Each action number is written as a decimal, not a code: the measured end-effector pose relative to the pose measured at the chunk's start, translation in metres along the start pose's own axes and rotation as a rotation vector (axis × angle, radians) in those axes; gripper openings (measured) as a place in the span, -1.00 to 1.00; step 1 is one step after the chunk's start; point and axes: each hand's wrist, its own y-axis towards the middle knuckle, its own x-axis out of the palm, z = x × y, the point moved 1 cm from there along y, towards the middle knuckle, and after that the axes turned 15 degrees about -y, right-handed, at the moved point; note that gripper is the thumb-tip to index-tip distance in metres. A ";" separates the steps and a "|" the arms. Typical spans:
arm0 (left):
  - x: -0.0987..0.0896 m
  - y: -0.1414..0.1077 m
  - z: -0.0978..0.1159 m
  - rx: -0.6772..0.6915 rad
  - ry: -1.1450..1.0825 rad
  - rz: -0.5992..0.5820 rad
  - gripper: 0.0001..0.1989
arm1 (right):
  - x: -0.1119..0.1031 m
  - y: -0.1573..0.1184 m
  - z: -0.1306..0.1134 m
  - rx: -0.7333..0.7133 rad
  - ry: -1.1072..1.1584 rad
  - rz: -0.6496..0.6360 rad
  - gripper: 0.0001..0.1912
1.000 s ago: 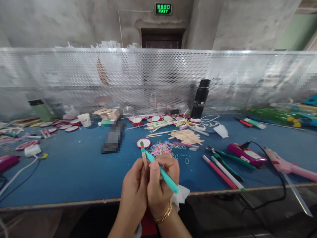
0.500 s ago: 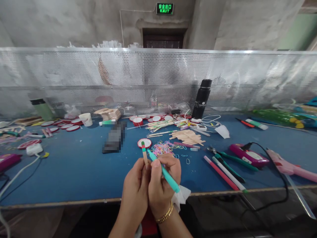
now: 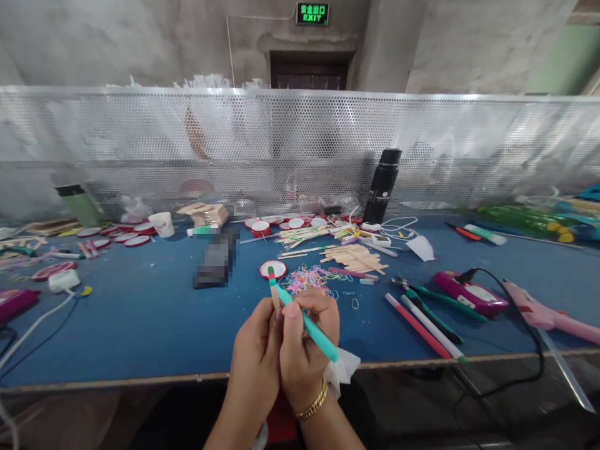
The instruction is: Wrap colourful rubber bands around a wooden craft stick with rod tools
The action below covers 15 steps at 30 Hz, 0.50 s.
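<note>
- Both hands are up close together, just over the near edge of the table (image 3: pixel 140 331)! Left hand (image 3: pixel 257 340) has its fingers closed around a stick (image 3: pixel 275 297), pinching the bare wooden lower end.
- Right hand (image 3: pixel 297 359), gold bracelet (image 3: pixel 313 403) at the wrist, curls firmly round a teal marker (image 3: pixel 321 341); its nib is right at the stick, by the teal band under the green tip. No lettering can be made out on that barrel.
- Behind the stick's tip sits a white disc (image 3: pixel 280 269) with a red rim, and just right of it, a heap of coloured bands (image 3: pixel 307 279). Plain sticks (image 3: pixel 354 258) lie in a pile beyond.
- Now for the writing! High on the wall, a lit green sign (image 3: pixel 312 14) reads "安全出口" over "EXIT", clear as you like.
- Black flask (image 3: pixel 382 187), standing by the mesh panel (image 3: pixel 319 144): one pale round mark, and lettering below too small to read.
- Over right, the purple box (image 3: pixel 469 294) wears pale labels, also unreadable, between pliers (image 3: pixel 429 312) and a pink glue gun (image 3: pixel 534 306).
</note>
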 end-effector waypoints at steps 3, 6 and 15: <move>0.000 0.001 0.000 0.001 0.019 0.011 -0.63 | -0.001 0.000 0.000 0.022 -0.032 0.025 -0.92; 0.001 0.001 0.000 0.007 0.002 0.019 -0.62 | -0.001 -0.001 0.000 0.014 -0.016 0.028 -0.93; -0.001 0.000 -0.003 -0.014 -0.030 0.012 -0.64 | 0.000 0.000 0.000 0.010 -0.043 0.034 -0.92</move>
